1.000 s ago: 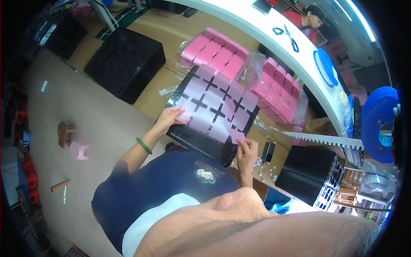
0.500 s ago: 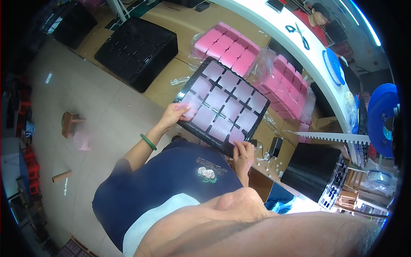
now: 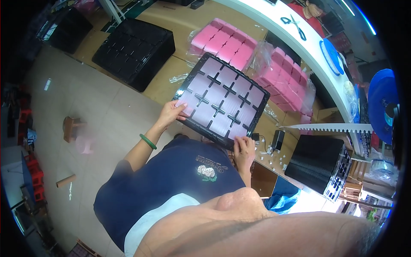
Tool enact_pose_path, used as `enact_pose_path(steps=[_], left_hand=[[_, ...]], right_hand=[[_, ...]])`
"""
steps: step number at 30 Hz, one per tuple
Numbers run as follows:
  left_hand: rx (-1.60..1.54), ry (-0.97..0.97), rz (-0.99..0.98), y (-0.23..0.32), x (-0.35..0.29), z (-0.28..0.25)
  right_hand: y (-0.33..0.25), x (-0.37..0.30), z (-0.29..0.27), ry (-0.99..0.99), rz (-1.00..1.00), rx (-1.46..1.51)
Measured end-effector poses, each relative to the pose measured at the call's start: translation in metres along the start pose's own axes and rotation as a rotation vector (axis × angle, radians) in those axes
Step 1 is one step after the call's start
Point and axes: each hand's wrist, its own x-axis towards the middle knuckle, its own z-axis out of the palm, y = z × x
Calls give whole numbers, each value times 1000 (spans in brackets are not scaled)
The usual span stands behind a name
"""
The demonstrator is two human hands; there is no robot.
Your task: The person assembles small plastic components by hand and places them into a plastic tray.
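A shallow black plastic tray point(image 3: 207, 134) is held tilted before my body, its cross-shaped dividers standing between flat pale-pink pieces point(image 3: 209, 101). My left hand point(image 3: 171, 113) grips the tray's left corner, thumb on top and fingers along the edge. At the near right corner, my right hand point(image 3: 244, 152) is closed on the rim with its fingertips over the edge. Beyond the tray lie blocks of bright pink moulded foam pieces point(image 3: 224, 42), partly in clear plastic. A second pink block point(image 3: 284, 81) sits to their right.
On the brown work surface at the left is a tall stack of black trays point(image 3: 132, 51); another stack point(image 3: 317, 165) stands at the right. A toothed white strip point(image 3: 334, 127) juts inward beside it. Scissors point(image 3: 294, 26) rest on the white shelf. A person in red point(image 3: 310, 13) is behind it.
The pale-pink pieces now sit more evenly between the dividers, and the crosses show more fully. Both hands keep their hold on the tray; the view has shifted slightly.
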Motion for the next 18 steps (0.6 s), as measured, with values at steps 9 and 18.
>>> enact_pose_path(steps=[9, 18], left_hand=[[991, 581, 852, 7, -18, 6], [1204, 226, 863, -13, -17, 5]], right_hand=[[5, 6, -8, -125, -6, -56], [25, 2, 12, -131, 31, 5]])
